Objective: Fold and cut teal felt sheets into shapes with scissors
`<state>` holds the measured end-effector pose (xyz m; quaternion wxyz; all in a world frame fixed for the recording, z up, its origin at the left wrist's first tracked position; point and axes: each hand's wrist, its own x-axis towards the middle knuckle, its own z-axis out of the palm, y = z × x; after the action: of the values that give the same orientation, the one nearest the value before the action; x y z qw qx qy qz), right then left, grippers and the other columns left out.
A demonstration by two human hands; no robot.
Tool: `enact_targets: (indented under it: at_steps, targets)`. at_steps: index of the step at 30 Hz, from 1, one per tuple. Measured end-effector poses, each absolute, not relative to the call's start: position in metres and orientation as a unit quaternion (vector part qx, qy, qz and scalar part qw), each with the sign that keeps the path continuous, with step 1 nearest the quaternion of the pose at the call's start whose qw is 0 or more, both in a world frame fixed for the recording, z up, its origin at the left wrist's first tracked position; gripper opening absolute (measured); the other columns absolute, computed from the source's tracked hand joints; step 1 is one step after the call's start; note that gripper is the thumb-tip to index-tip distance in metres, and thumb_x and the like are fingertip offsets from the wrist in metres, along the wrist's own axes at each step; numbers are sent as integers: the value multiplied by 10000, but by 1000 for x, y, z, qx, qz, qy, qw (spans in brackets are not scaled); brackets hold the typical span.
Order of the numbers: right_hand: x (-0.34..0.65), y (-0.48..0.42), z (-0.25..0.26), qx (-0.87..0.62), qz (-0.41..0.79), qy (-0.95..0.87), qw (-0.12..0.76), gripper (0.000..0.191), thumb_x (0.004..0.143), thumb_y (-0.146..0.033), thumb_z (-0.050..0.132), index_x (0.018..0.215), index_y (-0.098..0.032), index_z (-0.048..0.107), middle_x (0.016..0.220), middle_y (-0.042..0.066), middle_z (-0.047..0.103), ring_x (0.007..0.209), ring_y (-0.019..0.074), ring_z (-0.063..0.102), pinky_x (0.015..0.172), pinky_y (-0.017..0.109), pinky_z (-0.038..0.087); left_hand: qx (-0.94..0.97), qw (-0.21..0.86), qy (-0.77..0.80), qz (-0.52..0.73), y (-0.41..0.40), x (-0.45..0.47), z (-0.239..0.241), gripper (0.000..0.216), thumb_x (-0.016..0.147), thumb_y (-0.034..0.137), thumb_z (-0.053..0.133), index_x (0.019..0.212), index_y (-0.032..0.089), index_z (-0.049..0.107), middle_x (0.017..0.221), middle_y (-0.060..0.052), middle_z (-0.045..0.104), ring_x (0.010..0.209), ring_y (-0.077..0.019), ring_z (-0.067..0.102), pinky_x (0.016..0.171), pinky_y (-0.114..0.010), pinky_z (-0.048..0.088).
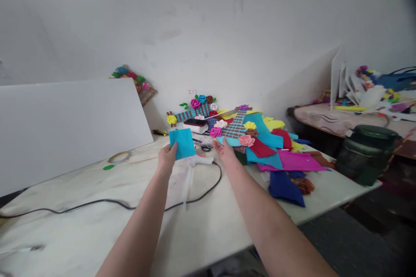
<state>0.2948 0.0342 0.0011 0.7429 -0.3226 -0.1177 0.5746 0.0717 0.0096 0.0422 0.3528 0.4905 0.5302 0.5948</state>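
A square of bright blue paper (184,143) is pinched between the thumb and fingers of my left hand (168,155), held up above the table. My right hand (224,150) reaches forward with palm up and fingers apart. Its fingertips are at the lower edge of a blue-and-brown woven panel (234,127), trimmed with paper flowers; whether they touch it I cannot tell. Just below the paper lies a white glue gun (200,160), its black cord (208,190) curving over the table. Black-handled scissors (206,149) lie partly hidden behind it.
Coloured paper sheets (292,160) are heaped on the right, beside a dark green jug (365,153). A white board (71,125) leans at the left, near a roll of tape (118,157). A phone (196,122) rests on a white box at the back. Another flowered panel (191,112) stands behind.
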Motion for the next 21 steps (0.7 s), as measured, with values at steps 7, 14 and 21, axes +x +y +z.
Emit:
enact_targets:
  at_steps: [7, 14, 21]
  targets:
    - [296, 32, 4, -320, 563, -112, 754, 268, 973, -328, 451, 862, -121, 579, 688, 57, 677, 651, 118, 678, 668, 206, 578, 447, 406, 508, 614, 7, 64, 34, 346, 598, 448, 746, 699, 132, 651, 625, -55, 610, 680, -224, 608, 690, -362, 502]
    - [296, 31, 5, -341, 560, -97, 749, 274, 969, -352, 453, 854, -130, 566, 674, 48, 659, 645, 116, 665, 647, 203, 580, 385, 408, 467, 683, 7, 59, 21, 317, 634, 426, 709, 721, 133, 626, 665, -29, 591, 698, -184, 585, 708, -341, 512]
    - [289, 29, 11, -318, 571, -129, 746, 132, 925, -186, 524, 797, -165, 549, 679, 18, 656, 700, 113, 673, 657, 218, 591, 296, 414, 473, 719, -2, 51, 27, 218, 697, 326, 673, 782, 140, 598, 740, -36, 592, 774, -184, 599, 726, -355, 547]
